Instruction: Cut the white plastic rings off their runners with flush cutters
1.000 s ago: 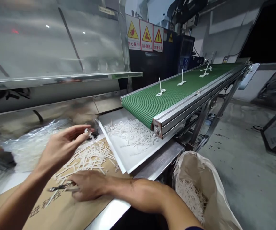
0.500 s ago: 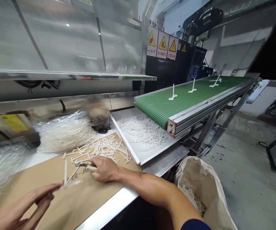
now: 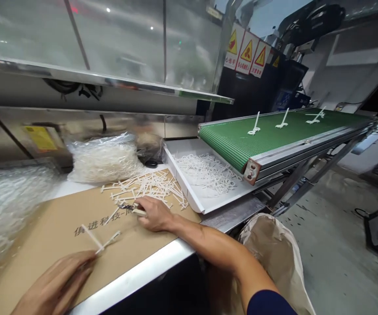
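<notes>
My left hand is closed at the lower left, pinching a white plastic part by its base. Two thin arms spread from the fingertips, and the right one ends in a small loop. My right hand is wrapped round small nippers with pale handles; their dark jaws point left, apart from the part. Under both hands lies a cardboard sheet with printed characters. One loose white stick rests just below the jaws. Beyond the right hand, white plastic pieces are heaped on the cardboard.
A white tray of looped white parts sits under the end of a green conveyor belt, which carries several more. Filled clear bags stand at the back left. A lined bin is below the table edge.
The camera view has swung, so the scene sits differently in frame. The white part in my left hand has turned and now shows its looped arm. My right hand keeps hold of the nippers.
</notes>
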The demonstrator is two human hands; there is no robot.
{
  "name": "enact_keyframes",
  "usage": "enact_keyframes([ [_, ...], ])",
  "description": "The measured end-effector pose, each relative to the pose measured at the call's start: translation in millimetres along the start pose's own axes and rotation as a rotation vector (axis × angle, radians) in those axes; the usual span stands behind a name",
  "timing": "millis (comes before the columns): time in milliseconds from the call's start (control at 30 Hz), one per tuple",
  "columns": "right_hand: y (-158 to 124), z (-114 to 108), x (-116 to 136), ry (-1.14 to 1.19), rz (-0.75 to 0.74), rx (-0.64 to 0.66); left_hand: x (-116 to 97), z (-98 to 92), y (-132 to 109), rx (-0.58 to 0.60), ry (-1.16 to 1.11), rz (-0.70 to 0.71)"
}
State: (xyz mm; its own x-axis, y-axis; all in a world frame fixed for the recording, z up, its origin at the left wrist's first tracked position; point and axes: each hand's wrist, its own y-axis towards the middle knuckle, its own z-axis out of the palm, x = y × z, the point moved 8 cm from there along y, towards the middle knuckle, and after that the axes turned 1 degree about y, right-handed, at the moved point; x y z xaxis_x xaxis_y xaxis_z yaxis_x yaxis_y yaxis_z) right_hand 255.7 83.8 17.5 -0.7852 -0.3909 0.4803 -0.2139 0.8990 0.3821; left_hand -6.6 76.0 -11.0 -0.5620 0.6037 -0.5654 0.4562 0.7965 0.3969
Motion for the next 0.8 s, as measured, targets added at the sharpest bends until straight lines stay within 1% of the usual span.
enact_keyframes([
  [67,-1.6,-1.0,-0.1,0.01,-0.013,0.0,-9.9,2.8,-4.0,0.042,0.015,0.069],
  [133,-4.2,-1.4,0.4,0.036,-0.032,-0.007,-24.3,6.5,-9.3,0.106,0.029,0.139],
  [200,-6.4,-1.3,1.3,0.076,-0.054,-0.021,-38.9,5.5,-13.3,0.12,0.045,0.182],
  [300,-7.7,-2.7,2.7,0.146,-0.078,-0.056,-50.6,4.8,-14.0,0.161,0.079,0.159],
  [433,-8.7,-9.9,10.1,0.218,-0.101,-0.097,-50.7,-3.5,-10.8,0.122,0.163,0.071],
  [533,-11.8,-15.6,20.1,0.245,-0.102,-0.095,-49.3,-4.4,-10.7,0.123,0.16,0.025],
  [567,-13.1,-16.6,23.5,0.254,-0.101,-0.087,-49.6,-4.7,-10.4,0.111,0.142,0.017],
  [633,-16.3,-17.2,29.4,0.285,-0.097,-0.058,-50.9,-6.9,-8.7,0.052,0.088,0.001],
  [700,-20.4,-17.0,34.4,0.328,-0.092,-0.023,-52.6,-11.0,-6.2,-0.05,0.019,-0.018],
  [800,-28.0,-18.3,43.2,0.412,-0.086,0.03,-52.5,-17.7,-4.6,-0.237,-0.099,-0.074],
])
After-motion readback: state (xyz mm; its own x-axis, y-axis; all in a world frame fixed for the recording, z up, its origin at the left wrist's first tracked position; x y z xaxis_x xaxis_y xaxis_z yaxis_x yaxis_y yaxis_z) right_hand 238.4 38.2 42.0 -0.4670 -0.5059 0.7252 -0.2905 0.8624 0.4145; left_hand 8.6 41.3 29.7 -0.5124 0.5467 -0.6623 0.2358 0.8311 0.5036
